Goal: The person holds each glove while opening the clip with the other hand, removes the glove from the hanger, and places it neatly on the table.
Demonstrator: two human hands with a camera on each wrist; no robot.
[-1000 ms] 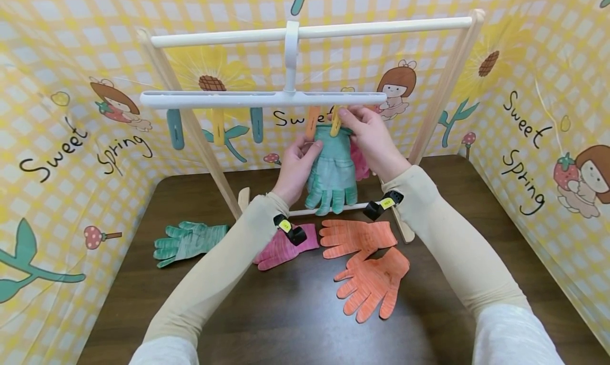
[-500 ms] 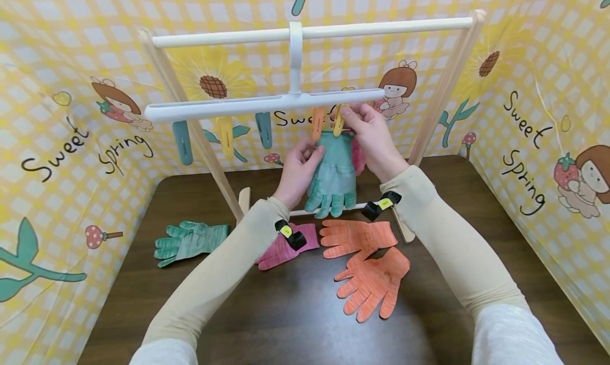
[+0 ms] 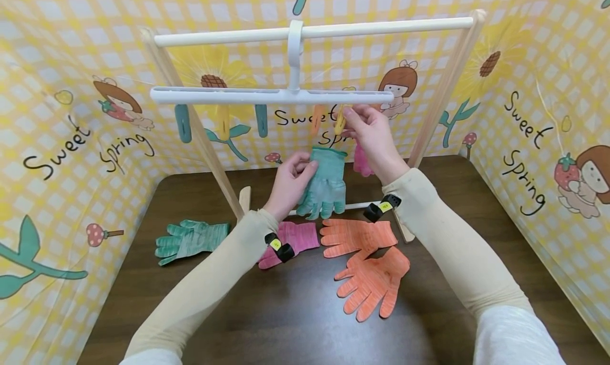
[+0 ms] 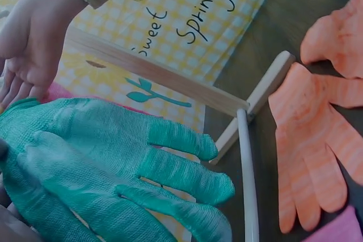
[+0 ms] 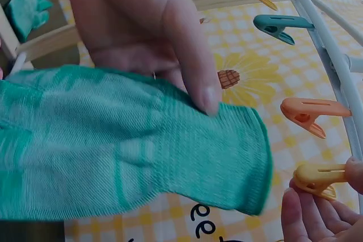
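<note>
My left hand (image 3: 290, 182) pinches a green knit glove (image 3: 329, 179) near its cuff, thumb in front, and the glove's fingers hang downward. The cuff is below the clips and apart from them, as the right wrist view also shows. My right hand (image 3: 374, 137) pinches a yellow clothespin (image 3: 340, 121) under the right part of a white clip hanger (image 3: 271, 96). Nothing is visible in the yellow clothespin's jaws [that side is partly covered by fingers]. An orange clothespin (image 5: 315, 109) hangs just beside it. Behind my right hand hangs a pink glove (image 3: 363, 158), its upper part hidden.
The hanger hooks over a white rod (image 3: 381, 28) on a wooden rack (image 3: 440, 89). Further left hang teal (image 3: 182, 124) and yellow (image 3: 224, 122) clothespins. On the table (image 3: 267, 312) lie another green glove (image 3: 190, 242), a pink glove (image 3: 300, 238) and two orange gloves (image 3: 374, 283).
My left hand has drawn the green glove down and slightly left, away from the yellow clothespin. My right hand stays at that clothespin. The hanger swung a little and is level again.
</note>
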